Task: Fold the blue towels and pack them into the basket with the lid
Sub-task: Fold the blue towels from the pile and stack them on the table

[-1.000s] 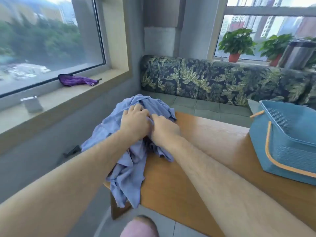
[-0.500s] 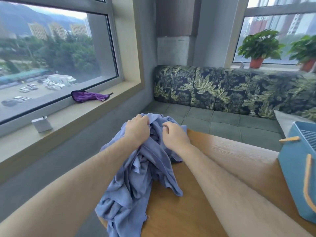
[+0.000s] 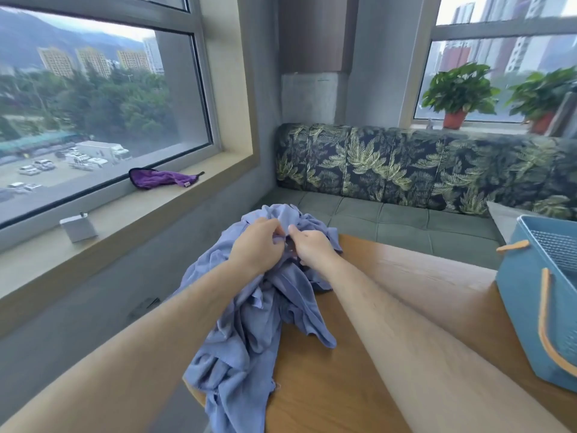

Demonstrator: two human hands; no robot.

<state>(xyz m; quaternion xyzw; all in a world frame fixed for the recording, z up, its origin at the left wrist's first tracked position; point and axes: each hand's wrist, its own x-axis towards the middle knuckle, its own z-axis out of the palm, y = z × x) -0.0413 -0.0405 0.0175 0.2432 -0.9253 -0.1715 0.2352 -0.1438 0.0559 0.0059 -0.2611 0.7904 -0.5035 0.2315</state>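
A crumpled heap of blue towels lies on the left end of the wooden table and spills over its left edge. My left hand grips the cloth near the top of the heap, fingers curled into it. Close beside it, my right hand pinches the same fabric. The two hands almost touch. The blue plastic basket with orange handles stands at the table's right end, partly cut off by the frame; no lid can be made out on it.
A cushioned bench with a leaf-print backrest runs behind the table. On the window sill at left lie a purple cloth and a small grey box. Two potted plants stand on the far sill.
The camera has tilted up and left, so the basket sits nearer the right edge. Both hands have shifted from pressing on the heap to picking at the cloth near its top.
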